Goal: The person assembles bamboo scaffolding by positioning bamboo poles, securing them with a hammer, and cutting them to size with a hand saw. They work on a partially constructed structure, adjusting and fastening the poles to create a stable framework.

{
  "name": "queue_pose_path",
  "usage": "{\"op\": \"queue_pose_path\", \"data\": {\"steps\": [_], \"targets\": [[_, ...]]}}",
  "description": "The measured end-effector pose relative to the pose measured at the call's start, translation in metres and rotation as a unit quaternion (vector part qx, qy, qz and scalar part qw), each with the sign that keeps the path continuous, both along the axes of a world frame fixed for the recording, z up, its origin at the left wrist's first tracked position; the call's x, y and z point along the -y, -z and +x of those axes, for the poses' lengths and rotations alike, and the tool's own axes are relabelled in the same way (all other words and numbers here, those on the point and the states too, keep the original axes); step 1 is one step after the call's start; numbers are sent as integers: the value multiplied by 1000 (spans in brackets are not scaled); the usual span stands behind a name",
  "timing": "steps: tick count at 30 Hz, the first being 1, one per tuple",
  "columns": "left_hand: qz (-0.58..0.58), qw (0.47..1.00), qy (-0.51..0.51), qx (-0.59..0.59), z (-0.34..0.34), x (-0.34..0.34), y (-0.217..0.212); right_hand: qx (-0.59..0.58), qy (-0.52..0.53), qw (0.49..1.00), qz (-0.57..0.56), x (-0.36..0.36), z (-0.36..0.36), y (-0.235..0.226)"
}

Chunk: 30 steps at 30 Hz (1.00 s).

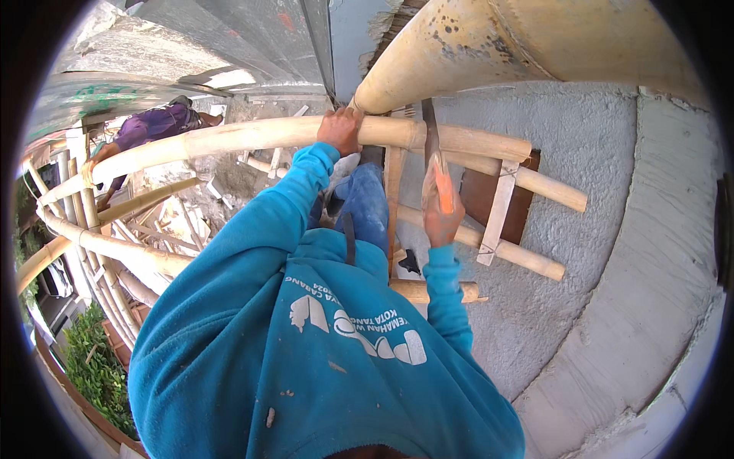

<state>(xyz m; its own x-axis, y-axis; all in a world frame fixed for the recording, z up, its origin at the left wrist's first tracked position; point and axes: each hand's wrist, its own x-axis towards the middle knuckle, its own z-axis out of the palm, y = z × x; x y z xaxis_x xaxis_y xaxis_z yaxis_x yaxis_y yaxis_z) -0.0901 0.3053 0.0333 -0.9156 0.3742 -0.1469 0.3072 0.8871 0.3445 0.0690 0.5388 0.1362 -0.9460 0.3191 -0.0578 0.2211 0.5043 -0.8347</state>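
Left hand (340, 130) wrapped tight around the bamboo rail (252, 138), a smooth pale yellow pole that runs crosswise and bows with the lens. Right hand (442, 210), just below that rail, fingers closed round the orange handle of a trowel (436, 164). Its long axis stands near upright, the grey metal blade pointing up past the rail. Beyond the rail, rough grey plaster wall (581, 153), grainy and unfinished. White printed lettering and shapes sit on the teal sweatshirt (306, 359), below the rail. Left of the rail, another person in purple (153, 126).
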Motion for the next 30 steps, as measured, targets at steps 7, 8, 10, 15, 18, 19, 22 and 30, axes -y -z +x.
{"op": "queue_pose_path", "data": {"steps": [7,8,10,15,18,19,22,30], "targets": [[-52,997,-3,60,5,-2,-3,55,-78,994,48,-7,75,-83],[-46,997,-2,55,11,1,1,26,-75,996,47,-10,38,-48],[-30,999,5,13,5,-5,8,-13,-10,1000,4,-8,-47,23],[-29,999,7,-13,-13,8,4,-25,-9,1000,-6,6,-5,-1],[-27,998,12,51,2,2,-6,73,-4,997,14,16,99,-95],[-37,999,0,24,7,3,-4,89,-11,996,24,14,116,-114],[-50,999,6,18,7,-3,1,38,-53,997,44,2,76,-79],[-33,999,2,5,-14,7,0,-26,-11,1000,-13,7,1,-8]]}}
